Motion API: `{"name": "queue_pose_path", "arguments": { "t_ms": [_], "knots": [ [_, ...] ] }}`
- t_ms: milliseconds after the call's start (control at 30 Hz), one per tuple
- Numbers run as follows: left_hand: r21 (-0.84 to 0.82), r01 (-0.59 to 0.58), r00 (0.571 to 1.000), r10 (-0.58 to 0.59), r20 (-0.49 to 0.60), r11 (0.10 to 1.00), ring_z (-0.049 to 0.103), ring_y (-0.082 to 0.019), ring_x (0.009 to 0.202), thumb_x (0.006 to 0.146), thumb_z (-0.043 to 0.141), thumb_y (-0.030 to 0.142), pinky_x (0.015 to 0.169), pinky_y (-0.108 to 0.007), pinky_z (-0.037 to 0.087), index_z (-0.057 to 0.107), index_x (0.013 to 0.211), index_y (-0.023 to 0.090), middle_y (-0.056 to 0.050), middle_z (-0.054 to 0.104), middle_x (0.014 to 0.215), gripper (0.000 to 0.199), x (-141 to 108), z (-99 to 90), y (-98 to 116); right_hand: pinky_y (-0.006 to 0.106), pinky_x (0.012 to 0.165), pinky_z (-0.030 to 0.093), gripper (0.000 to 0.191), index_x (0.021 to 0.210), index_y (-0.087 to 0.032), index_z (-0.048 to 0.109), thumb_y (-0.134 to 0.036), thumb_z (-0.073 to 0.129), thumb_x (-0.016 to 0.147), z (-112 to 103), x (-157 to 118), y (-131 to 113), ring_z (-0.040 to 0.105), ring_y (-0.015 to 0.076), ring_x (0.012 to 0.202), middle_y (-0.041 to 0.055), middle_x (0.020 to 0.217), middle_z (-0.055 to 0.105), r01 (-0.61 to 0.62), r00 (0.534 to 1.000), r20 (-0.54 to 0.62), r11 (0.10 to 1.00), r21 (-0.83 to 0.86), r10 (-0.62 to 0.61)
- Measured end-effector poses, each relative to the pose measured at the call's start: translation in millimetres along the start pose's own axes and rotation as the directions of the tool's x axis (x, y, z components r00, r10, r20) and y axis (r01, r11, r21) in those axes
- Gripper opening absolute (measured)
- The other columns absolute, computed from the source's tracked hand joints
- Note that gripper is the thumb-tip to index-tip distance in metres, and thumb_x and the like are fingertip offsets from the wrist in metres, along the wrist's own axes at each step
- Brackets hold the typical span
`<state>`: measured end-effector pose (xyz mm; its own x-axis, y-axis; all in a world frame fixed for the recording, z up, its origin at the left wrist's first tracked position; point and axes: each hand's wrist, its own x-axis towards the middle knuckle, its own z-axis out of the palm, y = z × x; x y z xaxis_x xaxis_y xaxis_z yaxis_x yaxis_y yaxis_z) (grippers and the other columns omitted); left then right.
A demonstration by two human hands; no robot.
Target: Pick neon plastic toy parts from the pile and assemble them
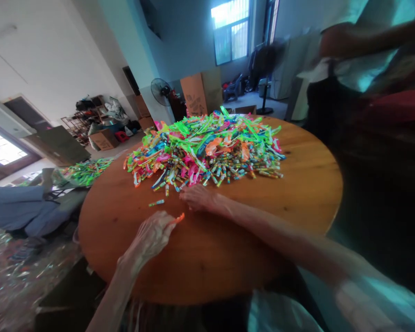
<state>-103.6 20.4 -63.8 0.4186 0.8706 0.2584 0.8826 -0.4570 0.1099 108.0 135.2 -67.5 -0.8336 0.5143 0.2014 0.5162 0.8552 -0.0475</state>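
Observation:
My left hand (153,233) is closed over the near left part of the round wooden table (210,258). From its fingertips sticks out a small orange plastic piece (180,217), whose kind I cannot make out. My right hand (198,198) reaches to the near edge of a big heap of bright plastic pieces (207,143) in green, pink, orange and blue. Its fingers are bent down close to small patterned tubes (224,175) at the heap's front; whether they grip one is hidden. One loose patterned tube (156,202) lies on the wood between the heap and my left hand.
A person (352,55) stands at the right beside the table. Another person's legs (24,205) show at the left, near a second green heap (88,171). Behind the table are a standing fan (161,91) and cardboard boxes (194,94). Clear wrappers (31,281) cover the floor at lower left.

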Motion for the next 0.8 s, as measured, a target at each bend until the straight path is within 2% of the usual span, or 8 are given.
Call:
{"name": "queue_pose_path", "arguments": {
  "t_ms": [100,167,300,400,600,800],
  "knots": [
    [0.002,0.061,0.993,-0.061,0.098,0.998,0.059,-0.019,0.082,0.099,0.051,0.028,0.077,-0.031,0.044,0.068,0.090,0.019,-0.005,0.063,0.087,0.021,6,0.7,7,0.030,0.069,0.040,0.016,0.100,-0.013,0.072,-0.016,0.060,0.089,-8,-20,-9,0.061,0.0215,0.088,0.0109,0.100,0.071,-0.014,0.999,0.033,0.997,0.071,0.012],
    [-0.002,0.073,0.990,-0.072,0.122,0.997,0.058,-0.020,0.083,0.099,0.052,0.026,0.077,-0.032,0.043,0.069,0.090,0.020,-0.005,0.062,0.086,0.020,9,1.4,12,0.028,0.068,0.037,0.013,0.095,-0.014,0.073,-0.016,0.061,0.088,-4,-32,-12,0.059,0.0189,0.083,0.0089,0.093,0.071,-0.023,1.000,0.016,0.987,0.159,0.021],
    [-0.036,0.029,0.996,-0.026,0.090,0.999,0.056,-0.020,0.083,0.100,0.049,0.023,0.076,-0.032,0.042,0.068,0.090,0.018,-0.005,0.060,0.084,0.022,14,7.9,18,0.027,0.064,0.032,0.015,0.095,-0.014,0.072,-0.018,0.058,0.090,22,-46,-12,0.052,0.0141,0.069,0.0069,0.086,0.070,-0.106,0.994,0.010,0.947,0.302,0.108],
    [-0.063,0.008,0.999,-0.005,0.052,0.998,0.056,-0.020,0.083,0.100,0.051,0.023,0.075,-0.032,0.042,0.068,0.091,0.018,-0.005,0.059,0.084,0.019,15,14.1,19,0.027,0.063,0.032,0.016,0.097,-0.014,0.071,-0.019,0.057,0.092,35,-51,-9,0.049,0.0135,0.067,0.0061,0.086,0.069,-0.124,0.991,-0.008,0.929,0.349,0.135],
    [-0.132,-0.049,0.999,0.046,-0.024,0.990,0.055,-0.018,0.082,0.100,0.052,0.024,0.075,-0.031,0.042,0.069,0.094,0.019,-0.004,0.059,0.083,0.019,12,18.0,17,0.026,0.070,0.035,0.015,0.100,-0.013,0.071,-0.017,0.059,0.091,27,-62,-8,0.050,0.0141,0.074,0.0081,0.091,0.067,-0.109,0.989,-0.058,0.927,0.358,0.138],
    [-0.154,-0.059,0.998,0.056,-0.021,0.986,0.054,-0.018,0.081,0.100,0.053,0.025,0.074,-0.031,0.041,0.069,0.092,0.019,-0.004,0.059,0.082,0.019,14,18.6,17,0.026,0.073,0.037,0.018,0.103,-0.015,0.074,-0.014,0.061,0.090,27,-64,-8,0.052,0.0144,0.078,0.0071,0.093,0.068,-0.080,0.988,-0.086,0.911,0.405,0.126]
  ]
}}
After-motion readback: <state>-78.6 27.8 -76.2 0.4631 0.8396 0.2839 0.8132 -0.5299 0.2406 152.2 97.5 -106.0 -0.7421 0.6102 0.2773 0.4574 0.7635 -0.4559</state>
